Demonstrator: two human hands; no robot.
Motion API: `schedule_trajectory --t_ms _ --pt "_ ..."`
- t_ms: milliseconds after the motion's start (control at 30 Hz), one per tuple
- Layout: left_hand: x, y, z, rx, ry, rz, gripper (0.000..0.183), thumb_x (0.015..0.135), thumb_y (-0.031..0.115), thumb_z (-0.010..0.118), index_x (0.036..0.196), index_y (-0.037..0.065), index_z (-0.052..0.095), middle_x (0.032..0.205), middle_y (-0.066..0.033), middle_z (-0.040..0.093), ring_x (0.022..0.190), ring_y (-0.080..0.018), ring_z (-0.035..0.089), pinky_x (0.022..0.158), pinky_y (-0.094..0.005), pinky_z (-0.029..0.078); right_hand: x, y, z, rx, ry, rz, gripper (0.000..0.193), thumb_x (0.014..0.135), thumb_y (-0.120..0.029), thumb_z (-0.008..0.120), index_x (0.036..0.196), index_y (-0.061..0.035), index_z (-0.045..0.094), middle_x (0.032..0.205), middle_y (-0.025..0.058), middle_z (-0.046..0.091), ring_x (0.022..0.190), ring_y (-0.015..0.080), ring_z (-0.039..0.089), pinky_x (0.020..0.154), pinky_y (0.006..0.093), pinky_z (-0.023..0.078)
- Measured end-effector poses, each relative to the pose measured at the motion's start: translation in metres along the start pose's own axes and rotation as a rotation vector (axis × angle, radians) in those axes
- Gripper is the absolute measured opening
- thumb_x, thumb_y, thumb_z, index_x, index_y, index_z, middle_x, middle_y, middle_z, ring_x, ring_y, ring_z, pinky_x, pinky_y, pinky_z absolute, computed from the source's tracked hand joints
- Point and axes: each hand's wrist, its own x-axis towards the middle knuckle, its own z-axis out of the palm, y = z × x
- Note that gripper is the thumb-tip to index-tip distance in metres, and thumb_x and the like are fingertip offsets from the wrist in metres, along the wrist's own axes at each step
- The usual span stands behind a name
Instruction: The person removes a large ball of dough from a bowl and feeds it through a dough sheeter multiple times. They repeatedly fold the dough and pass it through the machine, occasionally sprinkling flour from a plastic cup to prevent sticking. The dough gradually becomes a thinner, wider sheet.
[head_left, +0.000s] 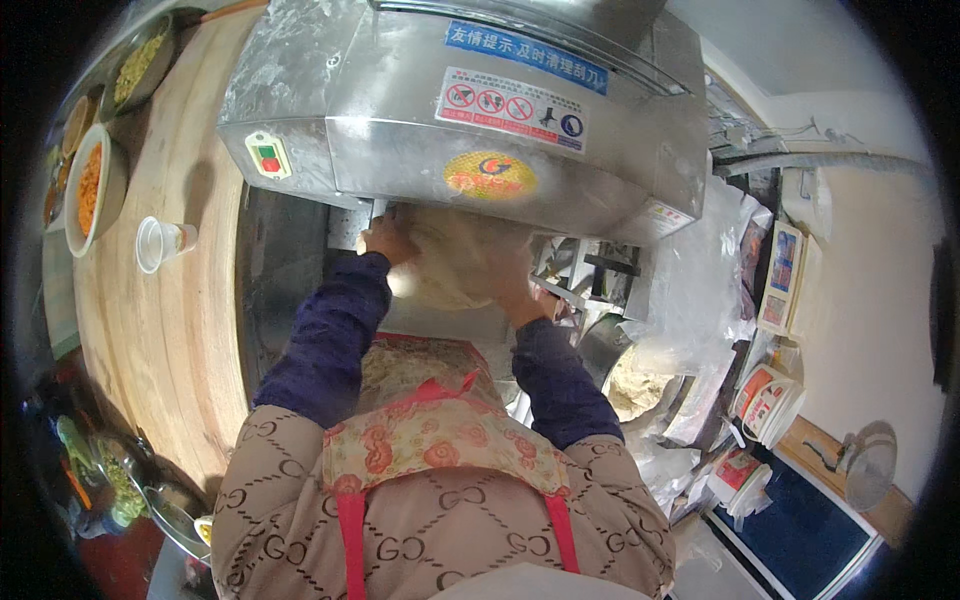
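A pale sheet of dough (445, 265) hangs at the front of a steel dough-rolling machine (380, 150), under its hood. My left hand (390, 240) grips the left edge of the dough, its fingertips partly in the hood's shadow. At the dough's right side is my right hand (513, 285), smeared by motion, so how its fingers lie does not show. Both forearms wear dark blue sleeve covers. The upper part of the dough is hidden beneath the hood.
On the left, a wooden worktop (165, 330) bears a plastic cup (155, 245) and a bowl of chopped orange food (90, 190). Green and red buttons (268, 158) sit on the hood. To the right stand a metal container of flour-like material (640, 385) and white tubs (770, 405).
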Motion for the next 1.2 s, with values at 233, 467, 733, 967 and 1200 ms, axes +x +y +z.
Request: schedule_trajectory --t_ms 233,467,733,967,1200 --pt "0.018 0.001 -0.028 0.061 -0.361 0.546 0.066 0.085 0.036 0.062 0.142 0.006 0.047 0.143 -0.0245 0.046 0.136 -0.0414 0.037 0.113 -0.0534 0.027 -0.086 -0.048 -0.022 0.346 -0.112 -0.075 0.02 0.077 -0.016 0.061 0.093 -0.0031 0.06 0.088 0.019 0.063 0.087 0.0411 0.061 0.079 0.0498 0.049" --pt "0.004 0.076 0.007 -0.014 0.194 0.312 0.055 0.091 0.046 0.055 0.13 0.007 0.058 0.137 -0.0228 0.052 0.129 -0.0399 0.046 0.107 -0.0512 0.037 -0.094 -0.061 -0.018 0.438 0.05 -0.01 0.02 0.074 -0.013 0.063 0.092 -0.003 0.062 0.093 0.0174 0.064 0.092 0.0384 0.061 0.081 0.047 0.049" --pt "0.06 0.039 0.026 0.008 0.176 0.513 0.059 0.084 0.047 0.06 0.122 0.002 0.062 0.125 -0.0229 0.06 0.118 -0.0345 0.056 0.102 -0.0447 0.042 -0.136 -0.044 0.038 0.221 0.077 -0.13 0.035 0.084 -0.019 0.063 0.115 -0.0032 0.063 0.123 0.0179 0.06 0.114 0.0362 0.057 0.098 0.0426 0.045" --pt "-0.085 -0.01 0.022 -1.097 0.025 0.033 0.056 0.083 0.008 0.067 0.135 0.004 0.047 0.126 -0.0167 0.053 0.108 -0.0267 0.058 0.087 -0.0407 0.051 -0.138 -0.033 0.047 0.942 0.0 0.313 0.052 0.09 -0.021 0.061 0.137 -0.0042 0.047 0.131 0.0162 0.056 0.119 0.0344 0.055 0.101 0.0416 0.044" --pt "-0.113 -0.023 0.019 -1.215 0.09 -0.502 0.075 0.075 0.022 0.075 0.14 0.006 0.043 0.129 -0.0157 0.057 0.121 -0.0291 0.052 0.102 -0.0523 0.038 -0.071 -0.008 0.07 0.751 -0.028 0.294 0.039 0.1 -0.017 0.045 0.137 -0.0038 0.048 0.117 0.0164 0.06 0.105 0.0273 0.059 0.095 0.0397 0.046"
